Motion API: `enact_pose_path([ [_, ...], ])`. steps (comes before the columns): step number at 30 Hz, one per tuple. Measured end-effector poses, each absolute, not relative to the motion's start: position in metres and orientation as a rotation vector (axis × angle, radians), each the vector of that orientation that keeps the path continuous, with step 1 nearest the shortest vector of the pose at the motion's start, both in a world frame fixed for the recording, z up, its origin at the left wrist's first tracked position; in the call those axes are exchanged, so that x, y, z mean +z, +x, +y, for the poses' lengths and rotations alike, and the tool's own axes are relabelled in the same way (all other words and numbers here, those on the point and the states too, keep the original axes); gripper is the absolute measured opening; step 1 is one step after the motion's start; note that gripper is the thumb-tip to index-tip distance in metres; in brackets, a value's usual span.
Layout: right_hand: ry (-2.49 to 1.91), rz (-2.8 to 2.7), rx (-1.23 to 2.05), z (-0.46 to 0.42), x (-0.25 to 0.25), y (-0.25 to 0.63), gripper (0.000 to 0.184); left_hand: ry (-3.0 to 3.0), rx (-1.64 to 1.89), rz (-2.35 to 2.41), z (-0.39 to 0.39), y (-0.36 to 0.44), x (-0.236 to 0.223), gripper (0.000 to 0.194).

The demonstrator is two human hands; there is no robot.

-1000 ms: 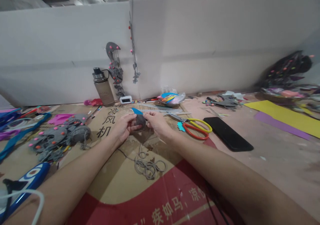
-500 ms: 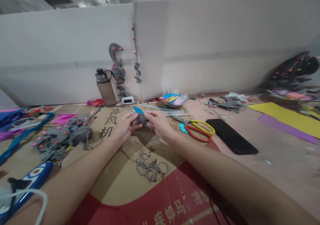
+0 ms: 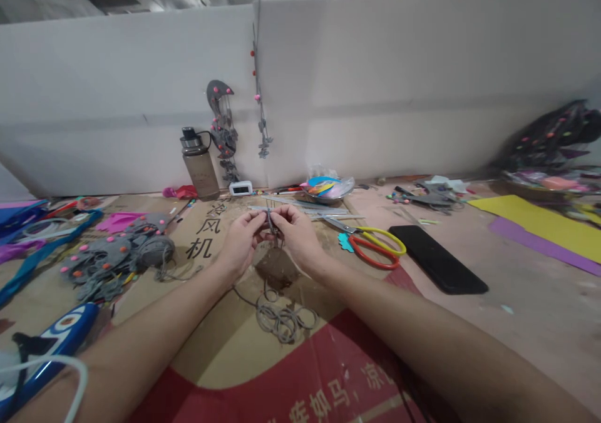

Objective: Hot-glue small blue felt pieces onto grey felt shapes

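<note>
Above the cardboard sheet [image 3: 225,354], my left hand [image 3: 241,238] and my right hand [image 3: 295,232] meet with fingertips together. Both pinch a small grey felt piece [image 3: 271,221], seen nearly edge-on, and the fingers hide much of it. Below them a loose coil of grey cord [image 3: 284,320] lies on the cardboard; one strand runs up toward my left wrist. Scissors [image 3: 375,244] with one yellow and one red handle rest to the right of my right hand, beside a small turquoise cut-out [image 3: 346,241].
A black phone [image 3: 436,258] lies to the right. Grey felt pieces with coloured pompoms [image 3: 113,254] and a grey yarn ball [image 3: 154,251] lie left. At the back stand a bottle [image 3: 201,166], a small white digital clock [image 3: 241,188] and a dish of coloured pieces [image 3: 328,188].
The grey felt piece has turned from showing its flat face to nearly edge-on; its blue tip no longer shows clearly. My hands have drawn closer together.
</note>
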State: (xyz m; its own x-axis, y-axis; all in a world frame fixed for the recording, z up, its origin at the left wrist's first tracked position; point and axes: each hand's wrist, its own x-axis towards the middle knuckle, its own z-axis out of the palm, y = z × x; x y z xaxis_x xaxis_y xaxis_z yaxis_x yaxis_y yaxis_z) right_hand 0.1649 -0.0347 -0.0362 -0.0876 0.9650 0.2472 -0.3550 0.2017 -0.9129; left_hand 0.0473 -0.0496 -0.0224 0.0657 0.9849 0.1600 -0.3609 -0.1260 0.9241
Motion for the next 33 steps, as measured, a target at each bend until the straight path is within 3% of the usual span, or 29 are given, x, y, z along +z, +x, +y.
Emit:
enact_pose_path([
  [9, -0.828, -1.222, 1.113, -0.036, -0.031, 0.170, 0.017, 1.305, 1.254, 0.902, -0.055, 0.052, -0.020, 0.030],
  [17, -0.817, -1.329, 1.052, -0.039, -0.032, 0.168, 0.012, 1.060, 1.421, 0.885, -0.051, 0.051, -0.022, 0.018],
  [33, -0.843, -1.422, 1.045, -0.042, -0.032, 0.168, 0.013, 1.055, 1.565, 0.941, -0.044, 0.043, -0.022, 0.024],
])
